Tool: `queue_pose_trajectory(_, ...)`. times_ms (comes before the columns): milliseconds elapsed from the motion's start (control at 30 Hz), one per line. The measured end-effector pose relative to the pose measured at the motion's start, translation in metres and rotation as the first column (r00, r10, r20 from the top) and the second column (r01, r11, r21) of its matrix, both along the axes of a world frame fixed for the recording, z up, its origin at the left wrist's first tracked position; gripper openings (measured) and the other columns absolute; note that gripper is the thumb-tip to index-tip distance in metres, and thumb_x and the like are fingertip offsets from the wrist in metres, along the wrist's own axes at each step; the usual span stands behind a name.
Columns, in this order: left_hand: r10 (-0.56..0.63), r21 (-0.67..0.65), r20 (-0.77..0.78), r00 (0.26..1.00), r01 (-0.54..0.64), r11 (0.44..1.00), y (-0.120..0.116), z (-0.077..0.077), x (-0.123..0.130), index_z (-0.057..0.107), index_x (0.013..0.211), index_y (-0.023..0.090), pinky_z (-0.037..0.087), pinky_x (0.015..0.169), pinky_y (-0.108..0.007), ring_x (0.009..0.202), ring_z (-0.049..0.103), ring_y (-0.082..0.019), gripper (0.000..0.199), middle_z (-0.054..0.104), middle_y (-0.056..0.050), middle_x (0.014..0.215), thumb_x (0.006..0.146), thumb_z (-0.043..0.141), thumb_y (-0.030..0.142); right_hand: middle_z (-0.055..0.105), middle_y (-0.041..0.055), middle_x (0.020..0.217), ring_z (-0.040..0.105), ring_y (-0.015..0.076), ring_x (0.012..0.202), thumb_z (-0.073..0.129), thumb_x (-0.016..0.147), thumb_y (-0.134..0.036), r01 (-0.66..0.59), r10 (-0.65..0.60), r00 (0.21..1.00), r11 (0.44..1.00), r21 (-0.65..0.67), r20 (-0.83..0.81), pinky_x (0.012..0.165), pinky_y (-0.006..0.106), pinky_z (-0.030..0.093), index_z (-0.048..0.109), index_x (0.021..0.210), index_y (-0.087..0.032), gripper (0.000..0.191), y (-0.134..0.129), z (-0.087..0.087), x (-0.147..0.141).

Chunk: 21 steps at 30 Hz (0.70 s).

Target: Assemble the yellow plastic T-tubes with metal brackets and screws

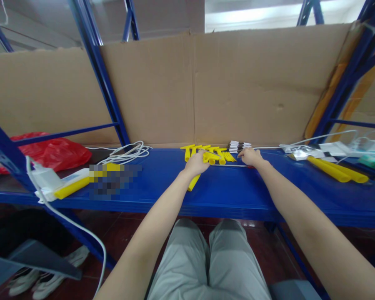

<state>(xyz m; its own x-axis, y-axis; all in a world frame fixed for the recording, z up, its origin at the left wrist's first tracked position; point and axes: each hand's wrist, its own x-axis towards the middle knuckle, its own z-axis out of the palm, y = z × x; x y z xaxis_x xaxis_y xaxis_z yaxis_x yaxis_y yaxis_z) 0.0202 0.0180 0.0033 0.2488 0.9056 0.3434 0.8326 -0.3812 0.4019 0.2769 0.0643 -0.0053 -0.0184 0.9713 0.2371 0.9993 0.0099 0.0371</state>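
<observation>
My left hand (196,163) is closed around a yellow tube-shaped piece (193,183), whose lower end sticks out below the palm toward the front edge. Just beyond it, several yellow T-shaped plastic pieces (187,155) lie in a row against the cardboard. A thin pale rod shows near the left fingertips. My right hand (251,157) rests lower over the shelf with its fingers curled; what they pinch, if anything, is too small to make out. Between the hands sits a group of small slim yellow pieces (228,156). Behind the right fingers is a stack of white-and-black pieces (237,146).
The blue shelf (162,179) has a cardboard wall (243,83) behind it. At left are a coiled white cable (128,153), a power strip (76,177) and a red plastic bag (59,152). Yellow tubes (334,170) lie right. Another person's shoes (50,279) show below left.
</observation>
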Motion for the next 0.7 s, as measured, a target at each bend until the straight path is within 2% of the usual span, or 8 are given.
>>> queue_pose_trajectory(200, 0.005, 0.009, -0.007, 1.0, -0.005, 1.0, 0.0005, -0.0012, -0.0003, 0.05, 0.133, 0.015, 0.047, 0.092, -0.031, 0.104, 0.063, -0.023, 0.054, 0.068, -0.009, 0.106, 0.079, 0.057, 0.022, 0.061, 0.0118, 0.129, 0.048, 0.0317, 0.125, 0.045, 0.081, -0.016, 0.001, 0.001, 1.0, 0.999, -0.049, 0.027, 0.101, 0.052, 0.036, 0.073, 0.11, -0.026, 0.042, -0.0011, 0.0038, -0.0018)
queue_pose_trajectory(333, 0.022, -0.008, -0.015, 1.0, -0.022, 1.0, -0.002, 0.0001, 0.001, 0.049, 0.133, 0.015, 0.047, 0.092, -0.032, 0.105, 0.063, -0.024, 0.055, 0.068, -0.01, 0.107, 0.08, 0.057, 0.024, 0.065, 0.0125, 0.121, 0.049, 0.0337, 0.122, 0.051, 0.081, -0.023, 0.008, -0.006, 0.999, 0.999, -0.054, 0.033, 0.099, 0.056, 0.035, 0.075, 0.103, -0.025, 0.032, -0.0056, 0.0078, -0.003)
queue_pose_trajectory(467, 0.026, 0.004, -0.006, 1.0, -0.026, 1.0, -0.0021, 0.0, 0.0012, 0.05, 0.132, 0.016, 0.047, 0.093, -0.033, 0.106, 0.062, -0.023, 0.054, 0.067, -0.009, 0.11, 0.079, 0.058, 0.024, 0.068, 0.0104, 0.111, 0.051, 0.0325, 0.117, 0.059, 0.078, -0.029, 0.045, -0.047, 0.999, 0.997, -0.061, -0.023, 0.099, 0.054, 0.036, 0.076, 0.095, -0.026, 0.025, -0.0082, 0.0085, -0.0017)
queue_pose_trajectory(567, 0.008, 0.008, 0.005, 1.0, -0.008, 1.0, 0.0001, -0.0012, 0.0003, 0.051, 0.131, 0.016, 0.047, 0.092, -0.032, 0.104, 0.063, -0.023, 0.054, 0.068, -0.009, 0.108, 0.078, 0.058, 0.024, 0.069, 0.0085, 0.106, 0.054, 0.0304, 0.113, 0.06, 0.075, -0.027, 0.085, -0.093, 0.991, 0.993, -0.084, -0.095, 0.098, 0.052, 0.039, 0.075, 0.092, -0.026, 0.023, -0.0082, 0.008, -0.0015)
queue_pose_trajectory(700, -0.015, 0.012, 0.02, 1.0, 0.015, 1.0, 0.0021, -0.0024, -0.0001, 0.052, 0.131, 0.014, 0.048, 0.091, -0.032, 0.102, 0.064, -0.024, 0.053, 0.069, -0.01, 0.106, 0.079, 0.058, 0.024, 0.068, 0.0114, 0.105, 0.055, 0.0319, 0.113, 0.061, 0.072, -0.023, 0.137, -0.155, 0.979, 0.981, -0.137, -0.133, 0.096, 0.052, 0.042, 0.075, 0.087, -0.023, 0.021, -0.0074, 0.0081, -0.0027)
